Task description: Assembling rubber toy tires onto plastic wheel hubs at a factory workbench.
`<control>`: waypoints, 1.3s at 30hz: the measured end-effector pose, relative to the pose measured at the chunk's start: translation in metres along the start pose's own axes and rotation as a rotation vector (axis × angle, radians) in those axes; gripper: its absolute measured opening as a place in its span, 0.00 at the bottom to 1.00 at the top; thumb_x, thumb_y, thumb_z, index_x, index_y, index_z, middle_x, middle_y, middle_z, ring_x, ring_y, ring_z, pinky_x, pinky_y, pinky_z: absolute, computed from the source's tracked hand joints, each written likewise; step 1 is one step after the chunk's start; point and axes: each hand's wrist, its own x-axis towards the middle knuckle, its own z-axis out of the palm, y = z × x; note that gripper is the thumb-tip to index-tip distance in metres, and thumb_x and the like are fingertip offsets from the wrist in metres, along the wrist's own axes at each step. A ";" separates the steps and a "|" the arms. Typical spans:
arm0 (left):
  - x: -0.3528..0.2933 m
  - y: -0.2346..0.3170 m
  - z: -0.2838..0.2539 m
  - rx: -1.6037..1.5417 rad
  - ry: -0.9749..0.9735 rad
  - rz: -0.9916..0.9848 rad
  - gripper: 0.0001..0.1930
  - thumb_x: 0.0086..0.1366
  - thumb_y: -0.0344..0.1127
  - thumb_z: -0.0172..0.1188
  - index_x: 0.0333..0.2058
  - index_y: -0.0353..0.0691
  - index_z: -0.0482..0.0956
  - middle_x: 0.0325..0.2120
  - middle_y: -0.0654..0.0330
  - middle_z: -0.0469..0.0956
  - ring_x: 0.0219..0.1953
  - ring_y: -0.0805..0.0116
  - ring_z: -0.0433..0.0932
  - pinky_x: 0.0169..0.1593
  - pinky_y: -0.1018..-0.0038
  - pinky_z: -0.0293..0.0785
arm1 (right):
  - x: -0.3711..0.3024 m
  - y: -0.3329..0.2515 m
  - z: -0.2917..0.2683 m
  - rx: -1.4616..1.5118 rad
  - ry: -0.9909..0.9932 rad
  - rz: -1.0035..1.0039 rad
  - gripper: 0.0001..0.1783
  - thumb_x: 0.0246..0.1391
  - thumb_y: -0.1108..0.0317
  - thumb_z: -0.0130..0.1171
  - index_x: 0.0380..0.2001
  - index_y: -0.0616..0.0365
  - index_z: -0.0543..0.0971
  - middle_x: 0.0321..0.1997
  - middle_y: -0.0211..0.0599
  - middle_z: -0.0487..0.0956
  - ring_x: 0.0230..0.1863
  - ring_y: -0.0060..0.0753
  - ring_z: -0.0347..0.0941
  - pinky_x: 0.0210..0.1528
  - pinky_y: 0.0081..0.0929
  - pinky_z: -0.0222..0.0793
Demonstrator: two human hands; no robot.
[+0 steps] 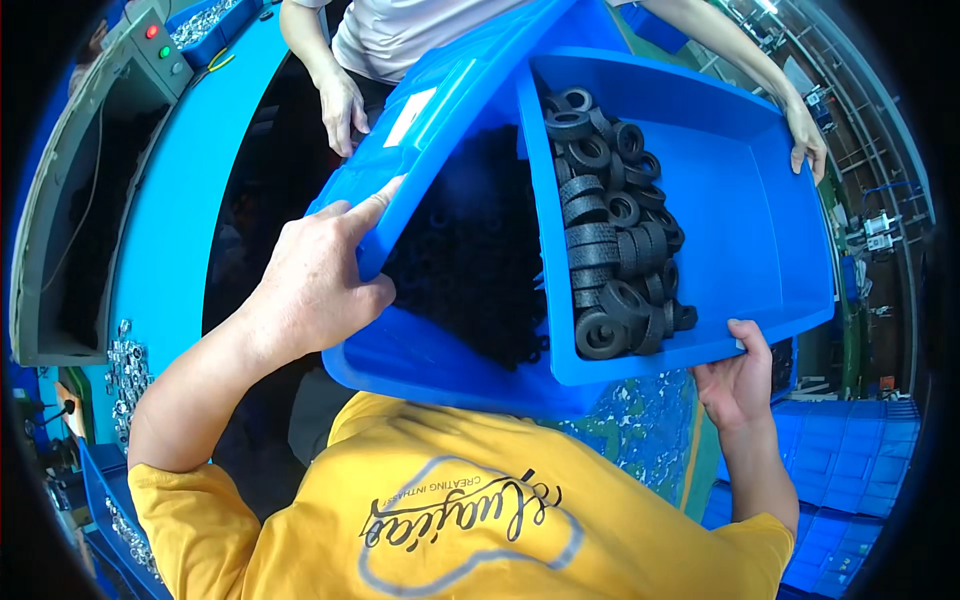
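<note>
My left hand (325, 270) is closed around the rim of a large blue bin (455, 85), which stands tilted in front of me. Its shaded inside holds a mass of small black rubber tires (455, 270). Fingers under and thumb over, my right hand (738, 380) grips the near edge of a second blue tub (740, 220), which overlaps the bin's right side. More black toy-sized tires (620, 220) lie heaped along this tub's left wall. Across from me, a co-worker's hand (805, 140) holds the tub's far right edge. The co-worker's other hand (345, 110) is beside the bin's outer wall.
A light-blue work surface (225, 130) runs along the left, with small shiny metal parts (128, 375) on it. Beside it stands a grey machine housing (85, 180) with lit buttons. Stacked blue crates (840, 455) are at the lower right, next to worn blue-green flooring (650, 420).
</note>
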 end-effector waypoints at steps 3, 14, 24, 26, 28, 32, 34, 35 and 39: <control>-0.015 -0.038 0.004 0.000 0.015 0.002 0.42 0.49 0.29 0.64 0.68 0.43 0.71 0.30 0.44 0.78 0.36 0.45 0.82 0.47 0.57 0.80 | -0.020 0.023 0.009 -0.046 0.014 -0.040 0.23 0.58 0.61 0.56 0.54 0.62 0.75 0.54 0.43 0.81 0.51 0.44 0.81 0.54 0.44 0.82; -0.033 -0.144 0.042 -0.013 0.013 0.018 0.37 0.45 0.28 0.62 0.60 0.39 0.77 0.34 0.43 0.77 0.38 0.43 0.81 0.46 0.58 0.78 | -0.072 0.093 0.042 -0.019 -0.028 -0.043 0.25 0.56 0.60 0.56 0.56 0.59 0.75 0.54 0.41 0.82 0.53 0.44 0.80 0.57 0.46 0.76; -0.087 -0.168 0.056 0.079 0.027 0.134 0.39 0.50 0.34 0.63 0.66 0.44 0.73 0.36 0.42 0.80 0.41 0.42 0.82 0.51 0.55 0.78 | -0.083 0.140 0.100 0.121 -0.201 -0.047 0.22 0.59 0.59 0.57 0.50 0.65 0.76 0.51 0.49 0.81 0.49 0.49 0.81 0.56 0.44 0.81; -0.103 -0.178 0.056 0.067 0.057 0.177 0.38 0.52 0.34 0.62 0.66 0.45 0.73 0.36 0.43 0.80 0.41 0.42 0.82 0.51 0.55 0.78 | -0.097 0.149 0.121 0.158 -0.256 -0.024 0.23 0.62 0.58 0.56 0.49 0.69 0.76 0.50 0.56 0.81 0.48 0.52 0.82 0.51 0.38 0.85; -0.120 -0.189 0.058 0.065 0.034 0.173 0.38 0.53 0.34 0.62 0.67 0.45 0.73 0.36 0.43 0.80 0.42 0.43 0.82 0.51 0.54 0.78 | -0.114 0.165 0.143 0.160 -0.282 0.007 0.24 0.63 0.58 0.55 0.50 0.71 0.75 0.49 0.59 0.81 0.47 0.53 0.83 0.48 0.34 0.87; -0.150 -0.203 0.059 0.097 0.022 0.179 0.39 0.53 0.35 0.63 0.68 0.44 0.71 0.37 0.44 0.80 0.43 0.43 0.82 0.52 0.56 0.78 | -0.122 0.192 0.173 0.131 -0.594 0.043 0.34 0.68 0.48 0.54 0.52 0.79 0.73 0.50 0.63 0.82 0.42 0.47 0.85 0.44 0.27 0.87; -0.161 -0.203 0.059 0.076 0.020 0.144 0.39 0.52 0.34 0.64 0.68 0.46 0.72 0.37 0.44 0.80 0.44 0.44 0.82 0.53 0.55 0.78 | -0.124 0.196 0.195 0.142 -0.756 0.227 0.38 0.68 0.43 0.54 0.54 0.77 0.72 0.49 0.63 0.82 0.42 0.44 0.86 0.46 0.28 0.87; -0.164 -0.202 0.061 0.050 0.010 0.136 0.39 0.52 0.33 0.64 0.68 0.47 0.72 0.37 0.44 0.80 0.43 0.43 0.82 0.53 0.56 0.78 | -0.121 0.205 0.203 0.068 -0.759 0.144 0.39 0.68 0.41 0.53 0.57 0.75 0.70 0.52 0.63 0.81 0.43 0.43 0.86 0.46 0.31 0.86; -0.158 -0.185 0.060 -0.002 0.008 0.145 0.39 0.51 0.32 0.64 0.67 0.49 0.74 0.38 0.43 0.81 0.43 0.43 0.82 0.54 0.57 0.78 | -0.076 0.232 0.181 -0.169 -0.947 -0.005 0.40 0.70 0.50 0.54 0.72 0.66 0.58 0.55 0.57 0.81 0.45 0.40 0.85 0.48 0.32 0.84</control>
